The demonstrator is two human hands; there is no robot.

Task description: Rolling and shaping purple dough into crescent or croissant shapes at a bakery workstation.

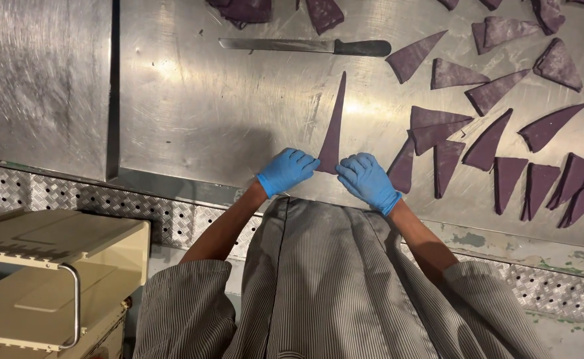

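Left hand (287, 171) and right hand (366, 179), both in blue gloves, rest fingers-down at the wide base of a long purple dough triangle (333, 126); neither hand is closed around anything. The triangle lies flat on the steel worktable (192, 100), tip pointing away from the person. Beyond the tip lies a long knife (305, 46). To the right, cut purple dough triangles (485, 143) lie spread out. A beige metal cabinet (46, 279) stands lower left

Blue gloves on left hand (287, 171) and right hand (367, 180); dough triangle (333, 129) dark purple. Steel table (205, 100) silver grey, knife (305, 46) black-handled. Apron (325, 286) grey with fine pinstripes, crate (46, 279) beige.
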